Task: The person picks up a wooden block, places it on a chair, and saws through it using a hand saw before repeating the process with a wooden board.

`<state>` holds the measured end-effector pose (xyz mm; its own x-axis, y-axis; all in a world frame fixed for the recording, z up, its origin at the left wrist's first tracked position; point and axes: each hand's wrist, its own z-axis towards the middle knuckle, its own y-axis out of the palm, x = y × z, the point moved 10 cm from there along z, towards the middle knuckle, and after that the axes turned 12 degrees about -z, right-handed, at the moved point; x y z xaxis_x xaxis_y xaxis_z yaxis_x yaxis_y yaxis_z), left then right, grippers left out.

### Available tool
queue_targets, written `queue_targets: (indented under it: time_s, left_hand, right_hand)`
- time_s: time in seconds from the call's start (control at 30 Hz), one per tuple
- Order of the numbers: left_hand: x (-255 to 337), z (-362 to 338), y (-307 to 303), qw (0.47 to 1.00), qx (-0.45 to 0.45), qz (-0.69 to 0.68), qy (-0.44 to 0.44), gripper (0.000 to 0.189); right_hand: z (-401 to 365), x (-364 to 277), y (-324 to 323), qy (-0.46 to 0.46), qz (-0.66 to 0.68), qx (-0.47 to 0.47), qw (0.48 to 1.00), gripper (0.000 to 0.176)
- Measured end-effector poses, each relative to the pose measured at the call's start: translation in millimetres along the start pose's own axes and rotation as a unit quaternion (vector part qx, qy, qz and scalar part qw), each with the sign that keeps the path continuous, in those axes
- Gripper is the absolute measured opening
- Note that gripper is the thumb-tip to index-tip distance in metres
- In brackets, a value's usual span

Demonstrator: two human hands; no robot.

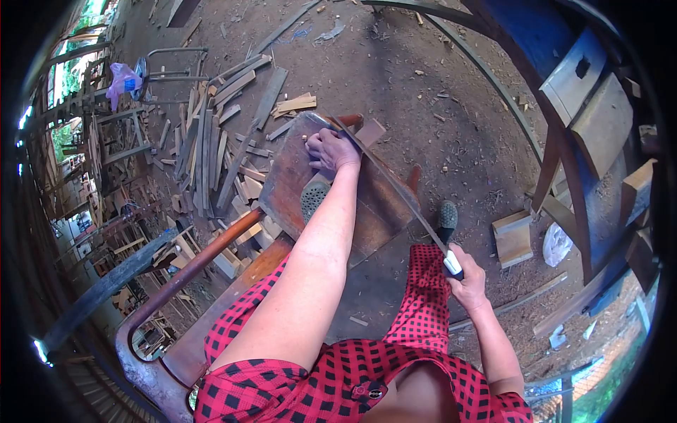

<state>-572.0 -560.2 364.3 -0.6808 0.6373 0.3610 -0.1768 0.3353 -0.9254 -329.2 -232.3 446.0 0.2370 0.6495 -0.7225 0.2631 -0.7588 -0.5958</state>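
Observation:
My right hand (468,278) is wrapped round the white and dark handle of a handsaw (398,187). The saw's long blade runs up and left across a worn wooden chair seat (374,204). Near the blade's far end, my left hand (333,151) presses down on the seat with its fingers curled over a piece of wood. Part of a wood piece (369,132) sticks out on the blade's other side. My shoe (314,200) rests on the seat beside my left forearm, and the other shoe (448,215) is on the ground.
Scrap wood (211,141) lies piled at the left, near a metal frame (173,74) with a purple bag (123,83). A chair armrest (190,271) rises at lower left. Wooden boards (603,127), a loose block (513,238) and a plastic bag (557,244) are at the right.

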Motion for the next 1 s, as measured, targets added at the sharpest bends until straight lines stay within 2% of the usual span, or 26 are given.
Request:
queue_targets:
  time_s: [0.1,0.2,0.3,0.37,0.4,0.5,0.57,0.63,0.67,0.8,0.83,0.93,1.0]
  left_hand:
    - [-1,1,2,1.000,0.000,-0.008,0.007,0.014]
    - [0,2,2,1.000,0.003,0.003,0.028,0.014]
    - [-2,4,3,1.000,-0.006,0.020,0.019,0.015]
    - [3,2,0,1.000,-0.004,0.000,0.025,0.014]
    - [4,2,-2,1.000,-0.008,0.007,0.020,0.016]
    - [1,4,-6,1.000,0.009,0.006,0.004,0.019]
    - [2,2,-6,1.000,-0.001,-0.014,-0.002,0.022]
    - [4,0,-7,1.000,0.003,0.007,0.015,0.023]
    - [-1,4,-3,0.999,-0.012,0.046,-0.008,0.023]
    - [4,0,-4,0.999,-0.019,0.034,0.001,0.021]
    - [2,0,-1,0.999,-0.023,0.033,-0.001,0.021]
    - [-3,5,2,1.000,0.013,0.013,0.013,0.019]
    - [-2,3,1,1.000,0.011,0.007,0.019,0.020]
  right_hand:
    - [9,4,9,0.001,-0.052,-0.048,0.997,0.073]
    - [32,-6,13,-0.005,-0.078,-0.053,0.996,0.072]
    - [75,-14,32,0.002,-0.059,-0.062,0.996,0.070]
    - [95,-27,43,-0.031,-0.037,-0.025,0.999,0.068]
    - [108,-31,50,-0.003,-0.038,-0.044,0.998,0.067]
    - [132,-41,66,-0.006,-0.035,-0.058,0.998,0.068]
    - [131,-42,62,-0.034,-0.040,-0.028,0.998,0.069]
    - [123,-40,59,-0.025,-0.026,-0.009,0.999,0.069]
    - [112,-36,55,-0.015,-0.017,-0.018,1.000,0.069]
    - [12,19,26,0.019,-0.058,-0.020,0.998,0.067]
    - [-8,28,16,0.001,-0.064,0.000,0.998,0.068]
    - [-14,21,1,0.017,-0.054,-0.007,0.998,0.068]
    - [15,7,10,0.025,-0.067,-0.030,0.997,0.067]
